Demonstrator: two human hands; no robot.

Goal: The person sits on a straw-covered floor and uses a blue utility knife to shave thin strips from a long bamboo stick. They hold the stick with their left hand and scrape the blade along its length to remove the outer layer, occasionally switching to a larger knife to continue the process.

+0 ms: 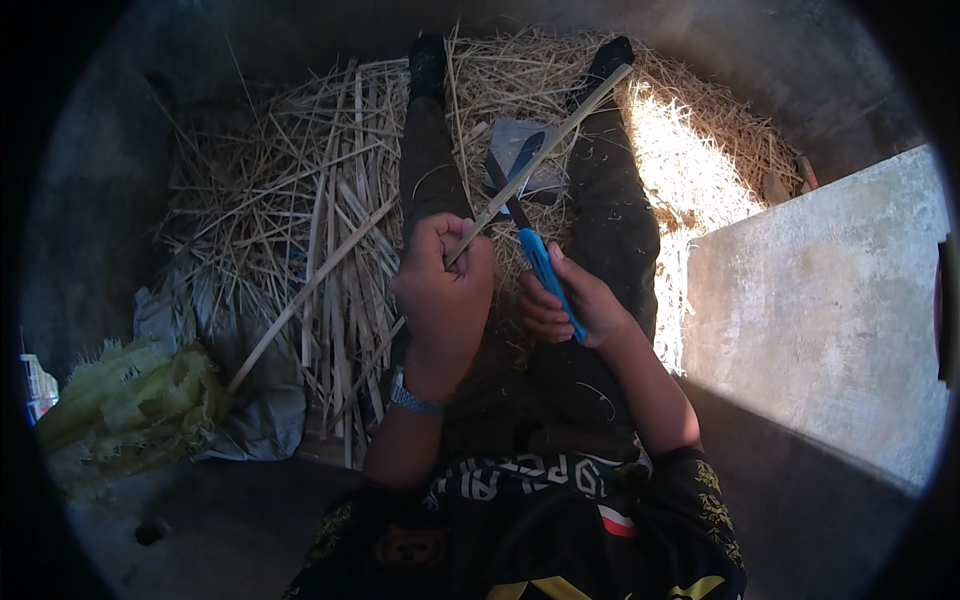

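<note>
My left hand point(445, 265) is closed round the lower end of a long, thin bamboo strip point(560, 135), which slants up to the right between my stretched-out legs. In my right hand point(570, 305) is a knife point(540, 260) with a blue handle, my thumb lying along its side. Its dark blade points up and left and crosses the strip; I cannot tell whether the two touch. Beyond the crossing, a dark blade-shaped thing point(530, 148) lies by a grey flat piece point(550, 180) between my shins.
Straw-like shavings point(260, 190) cover the floor around my legs. Several long strips point(330, 280) lie left of my left leg. A frayed yellow-green sack point(140, 400) sits at the lower left. A low concrete wall point(820, 290) stands at the right.
</note>
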